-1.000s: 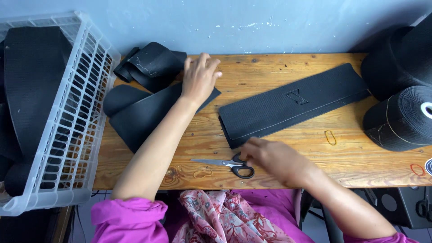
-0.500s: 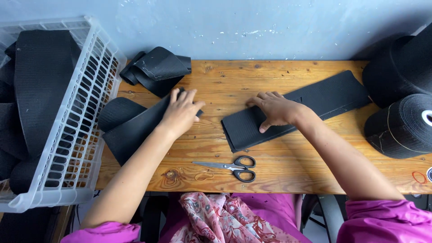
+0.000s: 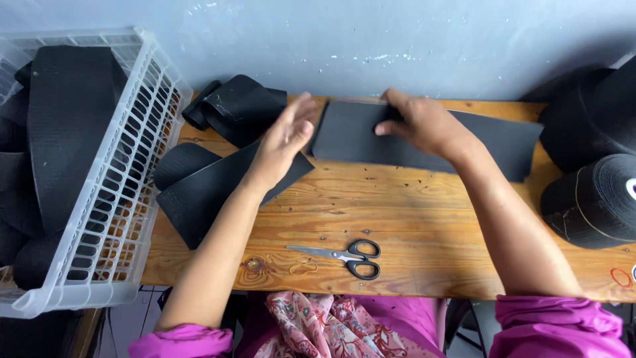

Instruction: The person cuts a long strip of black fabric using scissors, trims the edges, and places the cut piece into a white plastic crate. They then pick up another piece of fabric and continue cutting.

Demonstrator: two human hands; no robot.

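A flat black elastic band piece [image 3: 358, 136] lies across the back of the wooden table [image 3: 411, 219]. My right hand [image 3: 424, 122] grips its upper edge near the middle, fingers curled over it. My left hand [image 3: 286, 140] hovers open at the band's left end, fingers spread, above a second black band strip [image 3: 205, 192] that lies slanted on the table's left side. Black-handled scissors [image 3: 344, 255] rest shut near the front edge, apart from both hands.
A white slotted plastic basket [image 3: 126, 199] holding black bands stands at the left. A folded black bundle [image 3: 238, 109] lies at the back left. Two large black rolls [image 3: 593, 192] stand at the right. A rubber band [image 3: 621, 277] lies at the front right.
My right hand went from the scissors to the long band and drew it toward the back of the table. My left hand lifted off the slanted strip and moved right toward the band's end.
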